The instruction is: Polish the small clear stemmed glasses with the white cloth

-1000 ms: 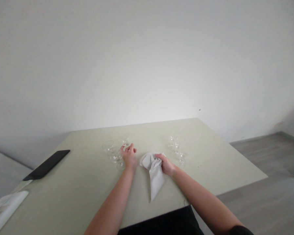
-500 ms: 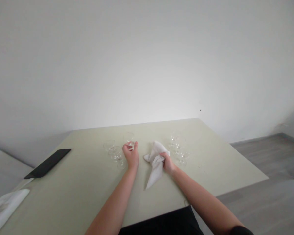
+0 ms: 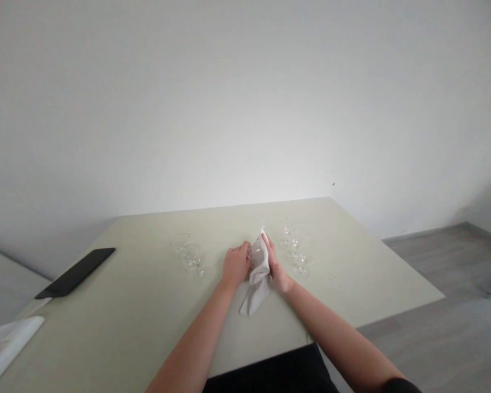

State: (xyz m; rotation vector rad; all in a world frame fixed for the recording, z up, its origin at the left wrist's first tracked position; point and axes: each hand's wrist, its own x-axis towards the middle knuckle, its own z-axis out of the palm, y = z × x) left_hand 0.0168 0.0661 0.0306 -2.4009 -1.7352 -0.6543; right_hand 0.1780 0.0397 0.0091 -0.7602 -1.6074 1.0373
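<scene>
Nearest me, at the person's front, a dark garment (image 3: pixel 270 371) meets the near edge of the table (image 3: pixel 118 333). On the table's near left lies a white item (image 3: pixel 14 346), contents not legible. The cloth (image 3: pixel 256 297) hangs from the right hand (image 3: pixel 277 268), whose palm and fingers press it against the held glass (image 3: pixel 257 251). The left hand (image 3: pixel 236 265) is curled about the other side of that glass; its fingertips are partly hidden. The glass sits between both hands at mid-table; whether it touches the surface I cannot tell. Further off stand a left group of glasses (image 3: pixel 191 255) and a right group of glasses (image 3: pixel 297 240), well apart; transparency prevents a firm count.

Finding: one glass appears in process, contact with the cloth made, wiping not evidently finished. Which group is done and which outstanding cannot be established. I judge the work partway.
</scene>
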